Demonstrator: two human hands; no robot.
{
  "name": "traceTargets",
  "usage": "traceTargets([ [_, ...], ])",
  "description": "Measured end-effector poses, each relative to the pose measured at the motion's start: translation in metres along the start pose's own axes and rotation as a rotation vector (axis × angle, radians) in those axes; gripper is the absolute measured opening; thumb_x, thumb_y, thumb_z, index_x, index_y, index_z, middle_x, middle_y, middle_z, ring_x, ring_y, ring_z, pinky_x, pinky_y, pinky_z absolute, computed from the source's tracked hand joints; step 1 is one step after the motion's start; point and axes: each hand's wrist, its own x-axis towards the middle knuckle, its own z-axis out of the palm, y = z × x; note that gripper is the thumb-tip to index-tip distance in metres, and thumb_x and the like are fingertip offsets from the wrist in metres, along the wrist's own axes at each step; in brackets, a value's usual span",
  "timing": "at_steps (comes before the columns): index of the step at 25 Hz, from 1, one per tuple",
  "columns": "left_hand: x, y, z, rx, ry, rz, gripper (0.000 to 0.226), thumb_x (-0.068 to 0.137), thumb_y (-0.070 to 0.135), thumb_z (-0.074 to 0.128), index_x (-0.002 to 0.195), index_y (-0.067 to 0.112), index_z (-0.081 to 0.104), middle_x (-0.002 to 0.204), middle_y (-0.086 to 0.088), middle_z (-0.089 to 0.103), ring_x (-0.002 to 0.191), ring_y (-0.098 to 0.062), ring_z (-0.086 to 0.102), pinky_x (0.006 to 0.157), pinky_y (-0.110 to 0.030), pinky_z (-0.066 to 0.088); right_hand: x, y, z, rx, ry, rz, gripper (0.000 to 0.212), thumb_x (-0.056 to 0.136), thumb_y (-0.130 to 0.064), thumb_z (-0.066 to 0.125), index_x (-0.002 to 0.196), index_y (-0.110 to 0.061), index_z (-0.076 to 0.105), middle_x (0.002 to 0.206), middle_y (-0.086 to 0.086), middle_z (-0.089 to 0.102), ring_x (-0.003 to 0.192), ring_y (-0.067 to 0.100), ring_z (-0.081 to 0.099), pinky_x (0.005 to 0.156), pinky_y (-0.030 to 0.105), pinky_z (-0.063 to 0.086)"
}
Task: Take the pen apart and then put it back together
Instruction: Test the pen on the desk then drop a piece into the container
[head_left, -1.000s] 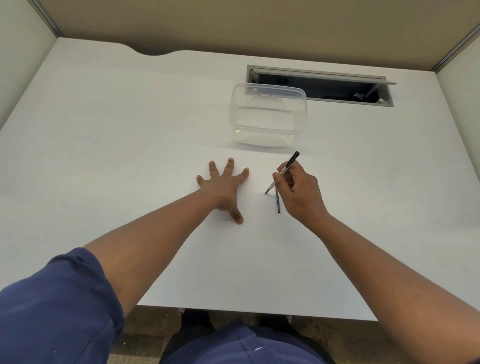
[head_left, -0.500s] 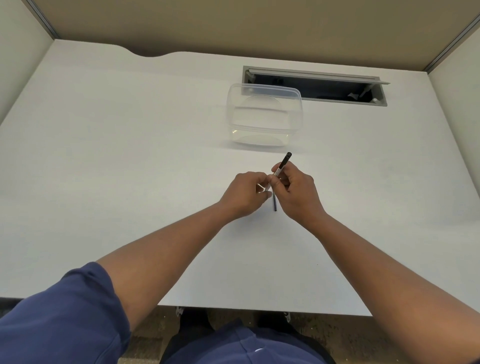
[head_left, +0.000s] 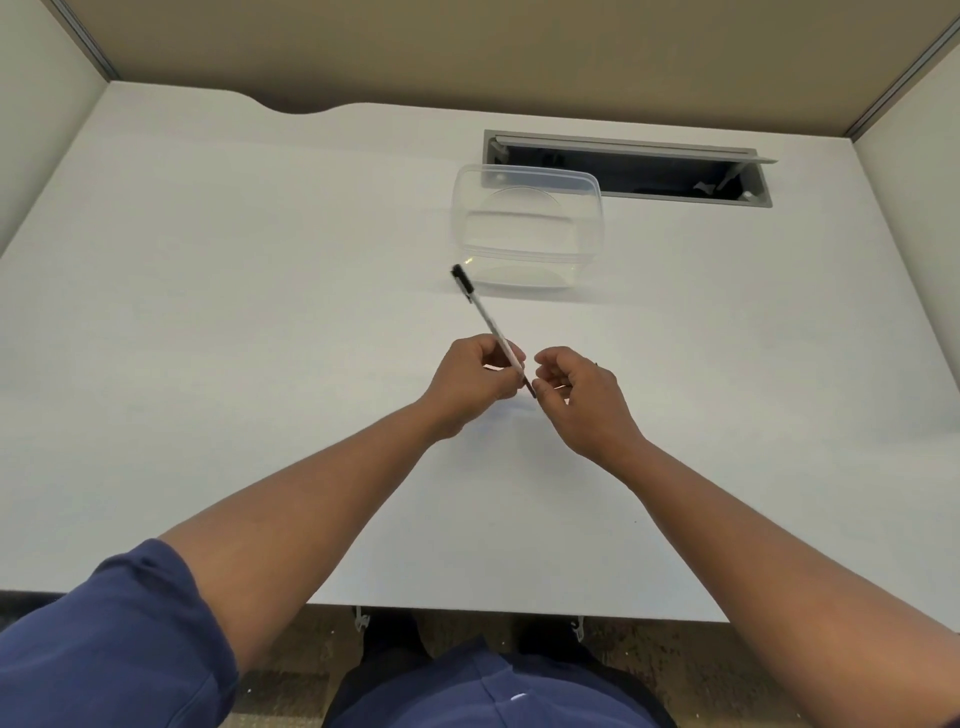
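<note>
The pen (head_left: 485, 317) has a slim white barrel with a black far end and slants up and to the left above the white desk (head_left: 260, 322). My left hand (head_left: 470, 387) is closed around the barrel's near part. A thin dark rod (head_left: 530, 387) sticks out of the barrel's near end, in line with it. The thumb and forefinger of my right hand (head_left: 579, 402) pinch this rod at its tip. I cannot tell how far the rod reaches into the barrel. No loose pen part shows on the desk.
A clear plastic container (head_left: 527, 226) stands just beyond the pen's black end. Behind it, an open grey cable slot (head_left: 628, 166) is set into the desk. Partition walls close in the desk at the back and on both sides. The desk's front edge is near my body.
The barrel went from my right hand to my left and now tilts up-left instead of up-right. The dark rod that lay on the desk is now pinched by my right hand.
</note>
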Motion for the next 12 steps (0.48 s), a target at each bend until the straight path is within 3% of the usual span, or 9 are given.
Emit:
traceTargets([
  [5,-0.007,-0.002,-0.003,-0.320,-0.100,-0.169,0.019,0.085,-0.003,0.072,0.102,0.005,0.070,0.100,-0.015,0.069,0.091,-0.023,0.072,0.082,-0.029,0.060,-0.003,-0.005,0.009,0.012,-0.015,-0.035,0.016,0.093,-0.015,0.067,0.108,-0.019,0.070,0.097,-0.001,0.071,0.088,0.017,0.066,0.084,0.040,0.057],
  [12,-0.015,-0.004,-0.007,-0.300,-0.118,-0.228,0.028,0.085,0.007,0.078,0.111,0.011,0.069,0.095,-0.006,0.073,0.090,-0.021,0.074,0.072,-0.028,0.057,-0.002,-0.005,0.010,-0.012,-0.026,-0.019,0.013,0.090,-0.012,0.065,0.100,-0.018,0.072,0.086,-0.001,0.071,0.080,0.019,0.066,0.077,0.040,0.057],
])
